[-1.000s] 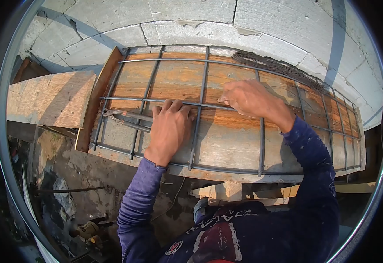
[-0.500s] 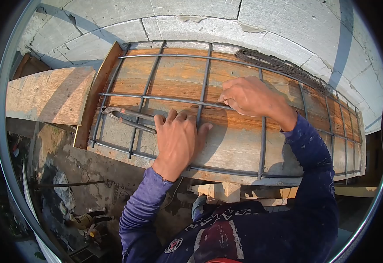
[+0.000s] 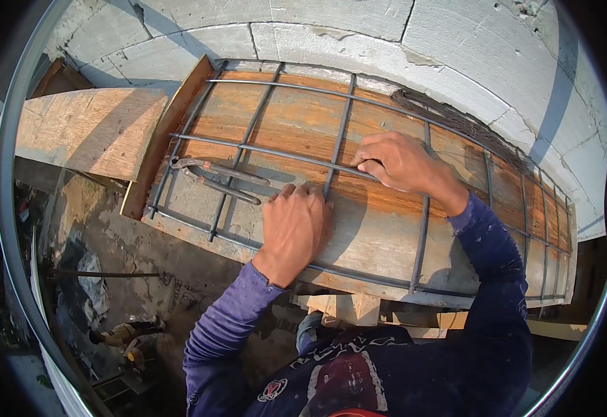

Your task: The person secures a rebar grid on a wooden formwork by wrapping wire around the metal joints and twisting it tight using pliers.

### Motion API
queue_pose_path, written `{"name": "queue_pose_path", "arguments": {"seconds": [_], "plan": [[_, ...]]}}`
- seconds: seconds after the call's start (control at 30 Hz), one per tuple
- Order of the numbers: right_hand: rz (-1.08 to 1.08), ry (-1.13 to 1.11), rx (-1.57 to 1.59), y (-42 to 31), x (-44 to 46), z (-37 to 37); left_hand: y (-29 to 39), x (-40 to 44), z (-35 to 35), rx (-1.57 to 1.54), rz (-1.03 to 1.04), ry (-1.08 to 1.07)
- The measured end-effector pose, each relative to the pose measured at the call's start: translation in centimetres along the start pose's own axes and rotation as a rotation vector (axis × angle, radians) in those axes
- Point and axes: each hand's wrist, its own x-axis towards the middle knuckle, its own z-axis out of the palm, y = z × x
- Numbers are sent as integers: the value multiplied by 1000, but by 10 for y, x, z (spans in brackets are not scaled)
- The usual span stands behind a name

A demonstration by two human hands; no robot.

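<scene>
My left hand [image 3: 295, 226] lies over a crossbar of the steel rebar grid [image 3: 339, 132], fingers curled down around it; the fingertips are partly hidden. Just left of those fingers, a pair of pincers [image 3: 209, 169] with worn handles rests on the grid, its jaws pointing left. My right hand [image 3: 400, 163] is closed in a pinch at the middle lengthwise bar, right of the crossing. Whatever sits between its thumb and forefinger is too small to make out. Under the grid is a stained wooden formwork board [image 3: 261, 117].
A bundle of thin dark tie wire [image 3: 449, 118] lies along the far edge, against the white block wall [image 3: 359, 45]. A plywood piece [image 3: 91, 132] juts out at the left. Far below, a person [image 3: 126, 335] is on the ground. A curved metal rim [image 3: 11, 229] crosses the left side.
The view has shifted, so the grid sits further right. My left hand has come away from the pincers' handles and its thumb has drawn in. My right hand keeps its pinch, slightly nearer the crossing.
</scene>
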Motion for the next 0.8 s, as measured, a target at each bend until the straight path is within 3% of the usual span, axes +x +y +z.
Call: {"name": "queue_pose_path", "arguments": {"seconds": [0.37, 0.47, 0.57, 0.8], "plan": [[0, 30, 107, 6, 5, 6, -23, 41, 1, 210, 131, 0], [19, 7, 160, 8, 4, 7, -23, 43, 5, 87, 29, -9], [5, 13, 191, 13, 6, 10, -22, 37, 10, -1, 15, 106], [-4, 53, 213, 15, 9, 13, -21, 39, 12, 6, 51, 99]]}}
